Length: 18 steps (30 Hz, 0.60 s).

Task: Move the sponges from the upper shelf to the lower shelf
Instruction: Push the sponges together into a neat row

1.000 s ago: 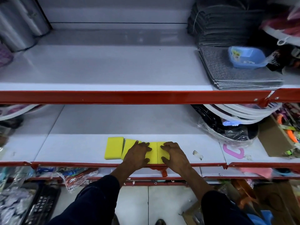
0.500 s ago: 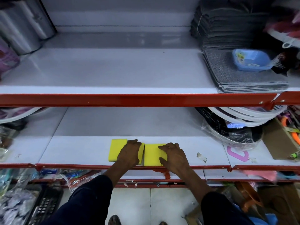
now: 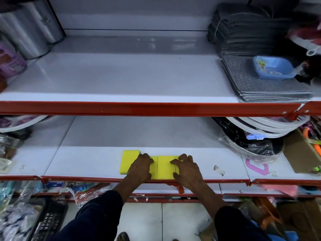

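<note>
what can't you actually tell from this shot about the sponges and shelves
- How many sponges there are: head view, the left hand and right hand cover part of the row.
- Whether the hands grip or only press: palms face down, hiding the contact.
- Items on the upper shelf at far left: blurred, cut off by the frame edge.
- The label on the blue tray: too small.

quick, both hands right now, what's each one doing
Left hand: open, palm down on the yellow sponges, gripping nothing.
Right hand: open, fingers spread on the sponges.
</note>
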Motion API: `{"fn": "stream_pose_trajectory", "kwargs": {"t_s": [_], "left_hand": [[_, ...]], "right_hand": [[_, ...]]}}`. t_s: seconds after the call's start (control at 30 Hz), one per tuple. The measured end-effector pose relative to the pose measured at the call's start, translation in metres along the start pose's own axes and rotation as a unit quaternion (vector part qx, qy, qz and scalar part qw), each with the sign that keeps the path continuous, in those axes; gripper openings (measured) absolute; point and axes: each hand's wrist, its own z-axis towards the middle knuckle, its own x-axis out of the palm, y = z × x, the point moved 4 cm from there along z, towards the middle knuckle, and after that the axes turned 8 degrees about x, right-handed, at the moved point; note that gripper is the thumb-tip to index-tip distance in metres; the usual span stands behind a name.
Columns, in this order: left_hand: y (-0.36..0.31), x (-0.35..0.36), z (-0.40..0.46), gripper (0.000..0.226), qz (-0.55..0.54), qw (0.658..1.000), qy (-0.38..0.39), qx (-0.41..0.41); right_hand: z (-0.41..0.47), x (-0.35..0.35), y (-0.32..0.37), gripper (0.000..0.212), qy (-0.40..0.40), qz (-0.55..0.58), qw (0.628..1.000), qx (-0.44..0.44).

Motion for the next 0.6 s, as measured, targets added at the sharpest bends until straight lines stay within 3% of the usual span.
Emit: {"fn": "stream_pose_trajectory", "kwargs": {"t_s": [0.17,0.33,0.43,0.6], "left_hand": [[0.009,0.003,-0.004,0.062,-0.035,0.999,-0.013,0.019],[0.026,-0.020,-0.008,0.053,0.009,0.995,-0.098,-0.015],[0.046,-0.023,-0.013,0.062,0.040,0.993,-0.067,-0.090],[0.069,-0.009,-0.023,0.062,0.023,0.993,-0.026,-0.109]], "right_hand": [[0.000,-0.001,0.005,0.056,0.011,-0.011,1.000,0.014],[0.000,-0.006,0.016,0.055,-0.007,-0.030,0.999,0.024],[0.001,-0.005,0.022,0.055,0.002,-0.028,0.999,0.025],[-0.002,0.000,0.027,0.056,0.015,-0.019,0.999,0.033]]}}
